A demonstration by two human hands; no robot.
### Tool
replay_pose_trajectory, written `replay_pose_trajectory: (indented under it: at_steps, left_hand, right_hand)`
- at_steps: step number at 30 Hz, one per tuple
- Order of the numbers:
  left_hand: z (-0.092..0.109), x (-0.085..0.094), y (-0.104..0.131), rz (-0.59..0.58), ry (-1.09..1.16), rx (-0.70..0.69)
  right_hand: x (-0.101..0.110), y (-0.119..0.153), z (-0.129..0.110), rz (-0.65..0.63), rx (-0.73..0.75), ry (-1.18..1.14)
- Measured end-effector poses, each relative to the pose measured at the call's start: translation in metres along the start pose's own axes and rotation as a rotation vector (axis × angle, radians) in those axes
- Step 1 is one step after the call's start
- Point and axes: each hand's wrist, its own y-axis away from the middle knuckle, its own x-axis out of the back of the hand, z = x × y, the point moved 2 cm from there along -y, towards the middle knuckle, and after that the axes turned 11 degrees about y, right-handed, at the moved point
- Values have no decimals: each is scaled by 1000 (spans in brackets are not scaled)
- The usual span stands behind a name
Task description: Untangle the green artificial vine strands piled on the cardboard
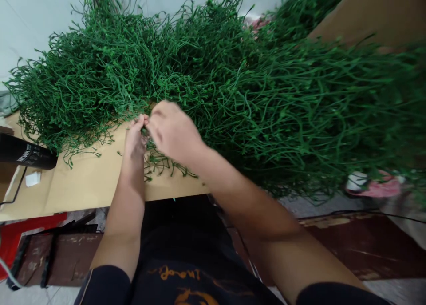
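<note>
Our left hand is closed, seemingly on green stems, above the brown sheet; our right hand blurs just beside it, its grip unreadable to us. A green heap covers the sheet's far side; a sweeping forearm, we judge, could knock loose stems off its near edge.

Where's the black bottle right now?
In the head view, the black bottle is at the left edge, just above the white scrap, well left of the left hand.
</note>
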Motion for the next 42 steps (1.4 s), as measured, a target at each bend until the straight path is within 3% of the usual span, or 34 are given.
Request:
replay_pose_trajectory:
  at_steps: [2,5,12,20,26,29,33,37,39,40,42]
  left_hand:
    - [-5,-7,2,-3,-25,-15]
    - [-11,-15,0,-39,-92,-59]
    - [-14,-10,-1,-118,-212,-127]
    - [-9,-19,2,-168,25,-23]
    - [-14,-17,-2,-213,-201,-163]
    - [-19,-18,-7,-143,-285,-241]
    - [-15,-7,-22,-16,-387,-331]
    - [6,21,-29,278,-514,-412]
    - [13,25,-25,264,-443,-412]
    - [14,23,-22,212,-400,-386]
    - [12,14,-14,68,-337,-287]
  right_hand:
    - [-2,-8,31,67,-230,46]
    - [-11,-11,51,145,-310,37]
    - [-42,-22,41,-11,-358,-112]
    - [-42,-15,51,253,-338,-559]
    - [-50,-15,49,242,-483,-858]
    - [-52,-14,47,250,-497,-837]
    - [-28,-3,27,315,-391,-730]
    - [37,-2,9,555,-312,-630]
    - [61,-10,12,664,-273,-565]
    - [65,-15,17,656,-246,-518]
    - [58,-22,35,510,-262,-359]
